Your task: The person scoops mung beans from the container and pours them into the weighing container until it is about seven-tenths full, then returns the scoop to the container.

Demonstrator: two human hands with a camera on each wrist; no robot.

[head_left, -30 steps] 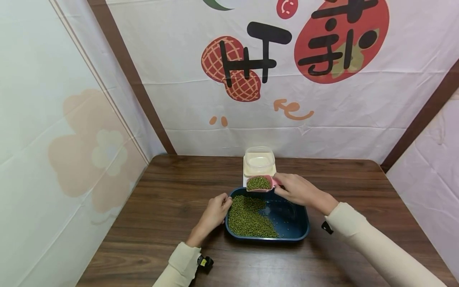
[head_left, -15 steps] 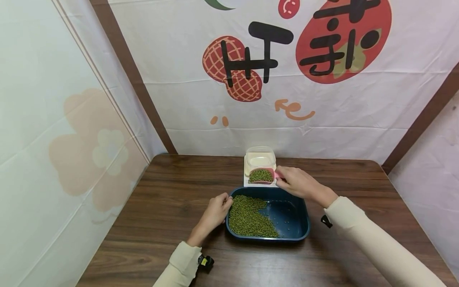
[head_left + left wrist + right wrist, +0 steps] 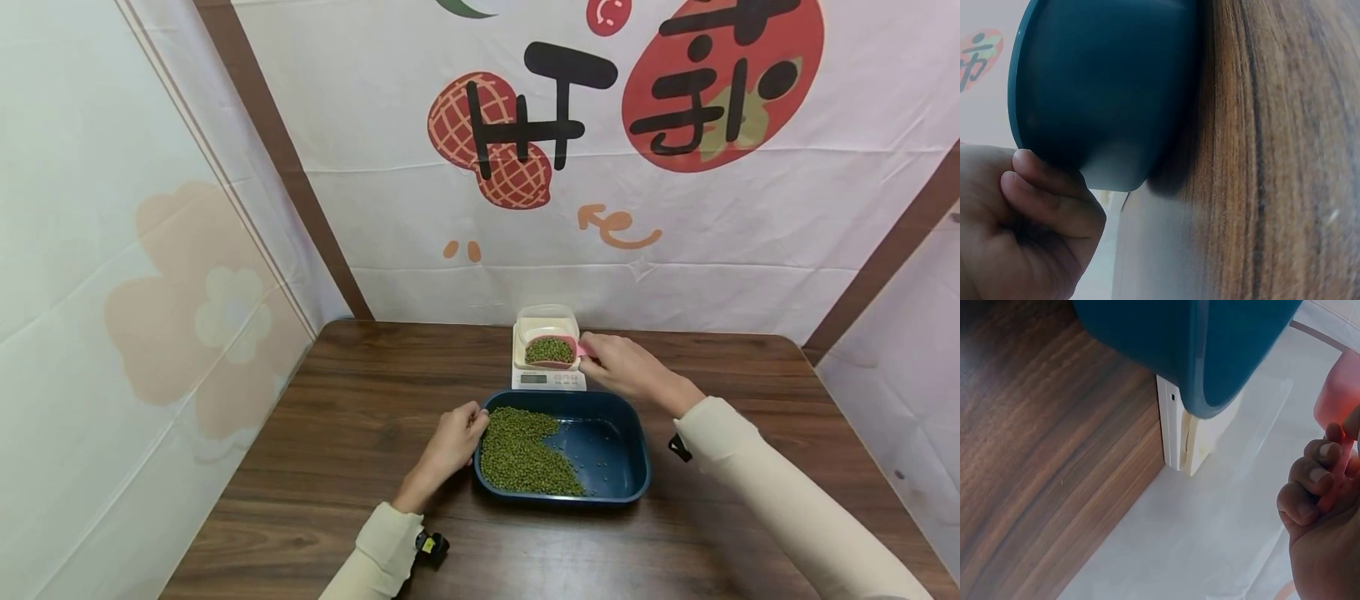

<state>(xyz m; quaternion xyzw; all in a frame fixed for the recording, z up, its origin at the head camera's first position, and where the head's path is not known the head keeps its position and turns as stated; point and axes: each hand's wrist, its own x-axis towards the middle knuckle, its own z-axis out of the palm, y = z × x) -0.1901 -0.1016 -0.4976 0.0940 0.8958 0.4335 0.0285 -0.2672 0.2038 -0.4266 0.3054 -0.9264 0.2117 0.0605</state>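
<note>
My right hand [image 3: 626, 367] grips the handle of a pink scoop [image 3: 1339, 390] heaped with green mung beans [image 3: 550, 350]. In the head view the scoop overlaps the near part of a clear plastic container [image 3: 546, 314], which sits on a white kitchen scale [image 3: 551, 380]. My left hand [image 3: 452, 437] holds the left rim of a dark blue basin [image 3: 607, 454]; the left wrist view shows its fingers [image 3: 1054, 209] curled at the edge. More mung beans [image 3: 525, 458] lie piled over the basin's left side, with a few scattered on the bare right part of its floor.
The basin stands directly in front of the scale on a dark wooden table [image 3: 360, 417]. Behind the table's back edge hangs a white printed cloth [image 3: 390, 208], and similar cloth flanks both sides.
My right hand has carried the full scoop away from me, from over the basin's far rim to the container on the scale. The scale's display has come into view. My left hand stays at the rim.
</note>
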